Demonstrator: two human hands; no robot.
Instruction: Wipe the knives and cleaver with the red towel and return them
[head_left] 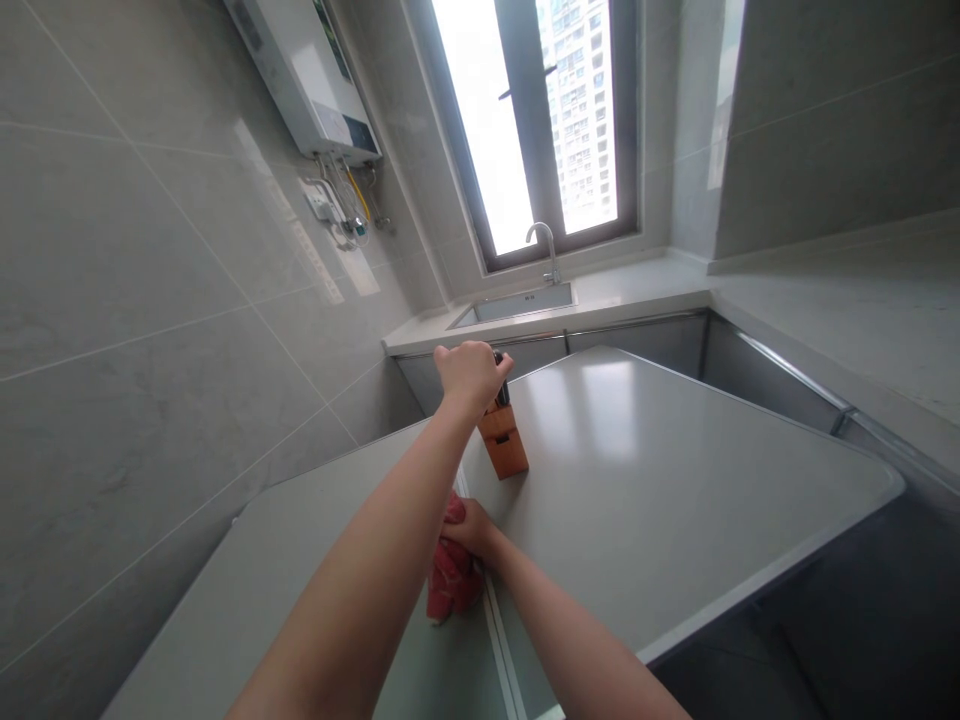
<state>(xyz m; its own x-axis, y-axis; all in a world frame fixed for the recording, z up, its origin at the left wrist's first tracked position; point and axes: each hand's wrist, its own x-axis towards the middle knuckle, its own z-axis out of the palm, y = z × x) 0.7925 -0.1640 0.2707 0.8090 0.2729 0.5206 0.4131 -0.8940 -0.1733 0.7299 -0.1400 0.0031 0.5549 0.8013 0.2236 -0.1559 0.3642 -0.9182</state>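
My left hand (471, 378) reaches forward over the table and is closed around a black handle at the top of a wooden knife block (506, 450). More black handle (502, 393) shows just below my fingers. The block stands upright on the table, tilted in the view. Closer to me, my right hand (474, 530) grips a bunched red cloth (454, 580) that lies on the tabletop near the seam. My left forearm hides part of the cloth and some of the right fingers.
The pale table (585, 520) has a seam along its middle and a raised rim. Beyond it runs a white counter (637, 285) with a sink (517, 305) and a faucet (551, 250) under the window. A water heater (307, 75) hangs on the tiled left wall.
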